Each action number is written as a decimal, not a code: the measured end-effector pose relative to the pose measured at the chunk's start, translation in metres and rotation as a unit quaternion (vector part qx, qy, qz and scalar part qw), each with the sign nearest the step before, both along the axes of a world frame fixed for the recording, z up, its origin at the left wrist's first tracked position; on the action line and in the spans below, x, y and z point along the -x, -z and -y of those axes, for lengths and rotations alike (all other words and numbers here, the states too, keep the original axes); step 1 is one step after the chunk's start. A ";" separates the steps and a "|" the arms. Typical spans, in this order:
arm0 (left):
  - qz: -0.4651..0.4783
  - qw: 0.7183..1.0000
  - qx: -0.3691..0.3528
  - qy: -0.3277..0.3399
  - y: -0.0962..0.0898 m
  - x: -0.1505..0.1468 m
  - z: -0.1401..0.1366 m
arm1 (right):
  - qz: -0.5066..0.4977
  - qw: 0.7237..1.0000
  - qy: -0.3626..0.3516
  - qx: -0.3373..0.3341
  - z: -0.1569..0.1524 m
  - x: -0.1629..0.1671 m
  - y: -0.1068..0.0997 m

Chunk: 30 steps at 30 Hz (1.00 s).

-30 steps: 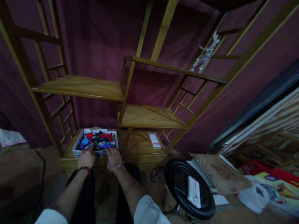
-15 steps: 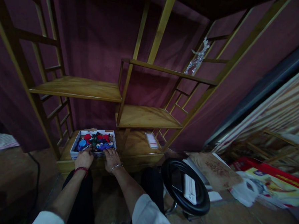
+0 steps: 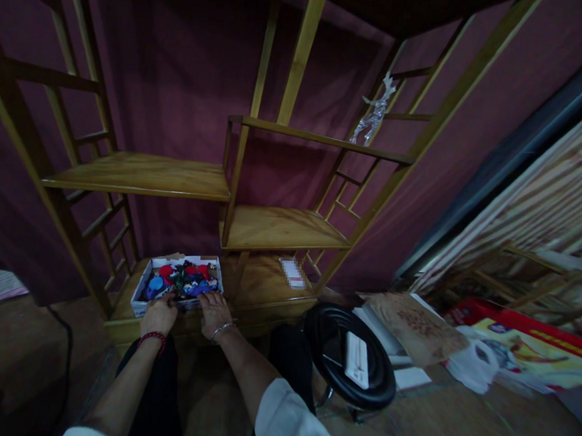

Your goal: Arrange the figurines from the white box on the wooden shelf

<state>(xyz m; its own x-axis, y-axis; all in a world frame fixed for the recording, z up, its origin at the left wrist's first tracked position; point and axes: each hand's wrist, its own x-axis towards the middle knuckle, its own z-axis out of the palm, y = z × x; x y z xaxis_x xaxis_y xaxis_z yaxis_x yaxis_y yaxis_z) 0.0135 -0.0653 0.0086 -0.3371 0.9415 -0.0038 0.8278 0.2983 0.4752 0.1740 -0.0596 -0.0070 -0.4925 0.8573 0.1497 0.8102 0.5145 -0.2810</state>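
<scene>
A shallow white cardboard box sits on the lowest left shelf, filled with several small figures in red, blue, dark green and black. Over its front rim reaches my left hand, with a red bead bracelet at the wrist. Its fingers are bent together at the near figures, and whatever is between them is hidden. My right hand, wearing a silver bangle, rests at the front right corner of the box. Its fingers are stretched out and apart over the rim, close to the blue figures, holding nothing.
The wooden shelf unit stands against a dark red wall. Clear plastic wrap hangs on its upper right. A white paper item lies on the lowest shelf. Right of my legs is a black round stool bearing a white box.
The view has shifted slightly, so the shelf and stool appear a little further left. Both hands stay at the box's front edge with almost the same pose.
</scene>
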 end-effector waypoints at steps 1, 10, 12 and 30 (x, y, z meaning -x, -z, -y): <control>0.000 1.000 0.000 -0.001 -0.001 0.000 0.000 | 0.001 1.000 0.001 0.002 0.000 0.000 0.000; 0.038 0.999 -0.008 -0.020 -0.005 -0.007 -0.001 | -0.003 1.000 0.008 0.004 -0.002 0.002 0.003; 0.041 0.998 -0.008 -0.039 -0.007 -0.011 -0.001 | -0.002 1.000 0.014 0.011 -0.002 0.002 0.003; 0.089 0.989 -0.001 -0.119 0.003 -0.019 -0.012 | -0.055 0.986 0.151 0.035 -0.018 0.038 0.005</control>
